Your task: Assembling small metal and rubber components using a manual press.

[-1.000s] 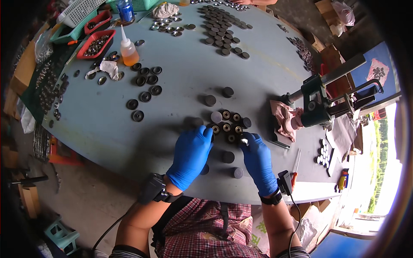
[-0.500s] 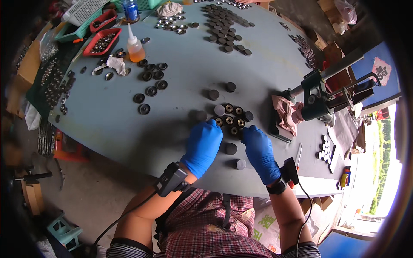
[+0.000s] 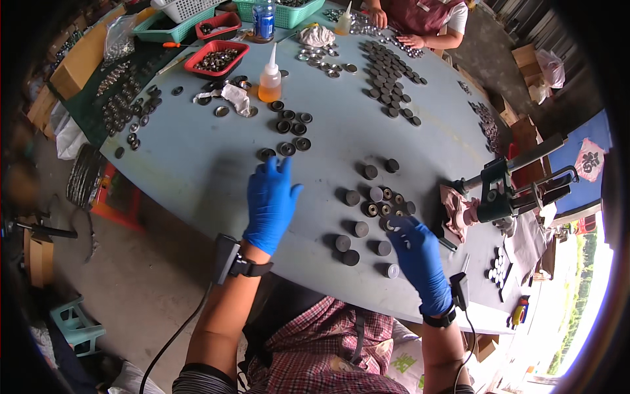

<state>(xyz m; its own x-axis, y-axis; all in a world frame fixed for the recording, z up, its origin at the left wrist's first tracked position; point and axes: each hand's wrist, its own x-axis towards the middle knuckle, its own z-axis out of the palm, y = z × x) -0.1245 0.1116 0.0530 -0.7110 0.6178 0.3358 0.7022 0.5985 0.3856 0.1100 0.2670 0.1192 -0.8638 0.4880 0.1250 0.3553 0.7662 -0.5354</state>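
My left hand, in a blue glove, reaches forward with fingers stretched and thumb apart. Its fingertips are at the near edge of a group of black round cups; whether they touch one I cannot tell. My right hand, also gloved in blue, has its fingers curled together at the near side of a cluster of round parts with brass-coloured centres. Pale spots show at its fingertips, but what it grips is hidden. Several dark round caps lie between the hands, and a lighter one sits near the right wrist.
A green hand press stands right of the cluster. Further off are a bottle of amber liquid, a red basket of small parts and many dark discs. A co-worker's hand rests at the far edge.
My left hand has left the brass-centred cluster and moved left and forward to the black cups. More dark caps now lie apart near the cluster. The view has shifted, showing a co-worker.
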